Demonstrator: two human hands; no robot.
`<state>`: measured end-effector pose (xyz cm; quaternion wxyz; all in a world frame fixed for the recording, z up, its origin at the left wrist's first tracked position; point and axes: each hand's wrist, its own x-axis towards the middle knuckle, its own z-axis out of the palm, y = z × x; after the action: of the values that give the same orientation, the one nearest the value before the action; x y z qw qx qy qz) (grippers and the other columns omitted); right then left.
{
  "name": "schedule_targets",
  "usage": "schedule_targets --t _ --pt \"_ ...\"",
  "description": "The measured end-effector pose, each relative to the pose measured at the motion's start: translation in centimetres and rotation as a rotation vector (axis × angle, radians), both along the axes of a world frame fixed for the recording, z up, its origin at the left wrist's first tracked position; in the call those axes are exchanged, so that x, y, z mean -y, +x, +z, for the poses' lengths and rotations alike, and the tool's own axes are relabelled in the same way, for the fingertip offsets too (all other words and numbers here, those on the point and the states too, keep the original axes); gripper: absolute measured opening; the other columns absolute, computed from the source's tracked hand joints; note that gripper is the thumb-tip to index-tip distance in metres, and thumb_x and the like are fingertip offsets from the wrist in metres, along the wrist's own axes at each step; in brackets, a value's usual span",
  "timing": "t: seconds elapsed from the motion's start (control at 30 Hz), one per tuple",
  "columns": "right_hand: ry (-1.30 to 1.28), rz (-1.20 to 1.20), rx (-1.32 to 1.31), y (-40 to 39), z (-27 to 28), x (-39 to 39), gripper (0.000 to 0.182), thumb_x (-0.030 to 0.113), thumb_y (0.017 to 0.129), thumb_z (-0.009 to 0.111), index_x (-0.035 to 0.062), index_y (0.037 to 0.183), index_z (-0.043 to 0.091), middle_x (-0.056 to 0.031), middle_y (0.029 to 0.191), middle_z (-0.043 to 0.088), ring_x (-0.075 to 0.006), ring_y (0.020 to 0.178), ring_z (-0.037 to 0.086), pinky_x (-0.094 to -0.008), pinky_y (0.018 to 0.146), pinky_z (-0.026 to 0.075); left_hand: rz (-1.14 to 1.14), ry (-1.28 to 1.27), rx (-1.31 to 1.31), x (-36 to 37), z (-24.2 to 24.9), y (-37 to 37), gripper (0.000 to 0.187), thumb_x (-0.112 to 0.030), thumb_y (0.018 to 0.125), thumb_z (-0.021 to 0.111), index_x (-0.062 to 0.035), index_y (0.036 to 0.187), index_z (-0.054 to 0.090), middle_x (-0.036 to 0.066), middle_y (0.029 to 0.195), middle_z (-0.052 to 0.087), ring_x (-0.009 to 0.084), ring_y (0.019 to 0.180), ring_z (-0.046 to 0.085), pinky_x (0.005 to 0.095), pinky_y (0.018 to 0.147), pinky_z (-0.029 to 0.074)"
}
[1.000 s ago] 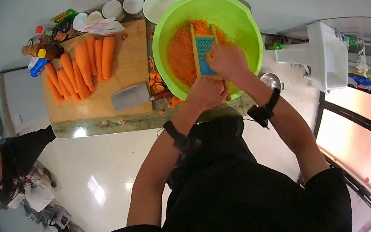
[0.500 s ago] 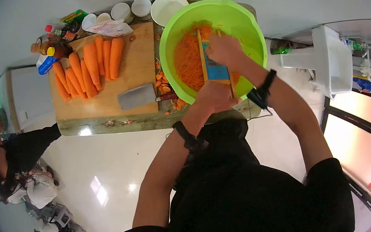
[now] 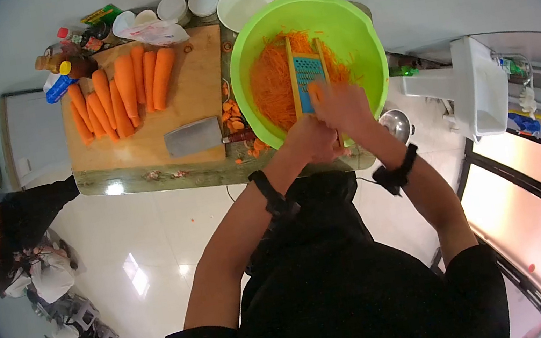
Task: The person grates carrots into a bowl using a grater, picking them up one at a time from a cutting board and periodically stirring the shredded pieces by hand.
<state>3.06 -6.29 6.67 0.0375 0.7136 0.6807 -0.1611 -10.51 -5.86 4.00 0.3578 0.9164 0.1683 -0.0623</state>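
Observation:
A bright green bowl (image 3: 362,34) holds a heap of shredded carrot (image 3: 271,80). A wood-framed grater with a blue blade (image 3: 307,72) leans inside the bowl. My left hand (image 3: 310,140) grips the grater's near end at the bowl's rim. My right hand (image 3: 343,106) presses a carrot piece (image 3: 316,93) against the lower part of the grater. Both wrists wear black bands.
A wooden cutting board (image 3: 191,89) to the left carries several peeled carrots (image 3: 123,89) and a cleaver (image 3: 193,137). Carrot ends (image 3: 231,115) lie between board and bowl. Bottles (image 3: 59,64), small cups (image 3: 188,4) and a white bowl (image 3: 243,3) line the far edge. Other people stand lower left.
My right hand slid up the grater half a second ago, then back down toward me. The left hand kept its grip on the grater's near end.

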Motion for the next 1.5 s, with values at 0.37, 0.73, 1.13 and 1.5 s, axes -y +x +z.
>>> schedule_targets --t 0.37,0.73,1.13,1.5 --pt "-0.067 -0.113 0.026 2.3 -5.1 -12.3 0.031 0.031 0.084 0.055 0.0034 0.095 0.065 -0.0224 0.086 0.070 -0.0407 0.084 0.069 -0.0521 0.070 0.055 0.006 -0.095 -0.077 0.0 -0.3 0.2 0.061 -0.059 0.083 0.060 0.0005 0.093 0.070 0.018 0.088 0.069 0.0379 0.087 0.067 0.0483 0.085 0.051" --pt "-0.096 -0.089 -0.078 -0.7 3.9 -0.4 0.028 0.037 0.089 0.054 0.0097 0.095 0.060 -0.0203 0.070 0.064 -0.0419 0.070 0.065 -0.0535 0.063 0.052 -0.002 0.074 0.115 0.5 -1.4 0.0 0.060 -0.061 0.086 0.055 -0.0029 0.093 0.071 0.019 0.095 0.070 0.0340 0.096 0.066 0.0487 0.082 0.053" --pt "-0.082 -0.118 -0.017 0.1 0.9 -3.4 0.030 0.036 0.086 0.056 0.0081 0.096 0.064 -0.0211 0.071 0.065 -0.0417 0.068 0.066 -0.0521 0.063 0.053 -0.072 0.051 0.044 1.1 -2.1 0.1 0.055 -0.060 0.085 0.056 -0.0079 0.097 0.070 0.016 0.093 0.070 0.0352 0.090 0.068 0.0472 0.078 0.055" --pt "0.046 -0.103 0.047 2.6 -4.9 -12.2 0.035 0.036 0.083 0.059 0.0037 0.090 0.069 -0.0213 0.077 0.069 -0.0384 0.076 0.069 -0.0503 0.068 0.056 -0.035 -0.031 -0.048 0.4 0.1 1.4 0.066 -0.067 0.088 0.046 -0.0081 0.074 0.074 0.010 0.073 0.070 0.0293 0.079 0.069 0.0446 0.073 0.053"
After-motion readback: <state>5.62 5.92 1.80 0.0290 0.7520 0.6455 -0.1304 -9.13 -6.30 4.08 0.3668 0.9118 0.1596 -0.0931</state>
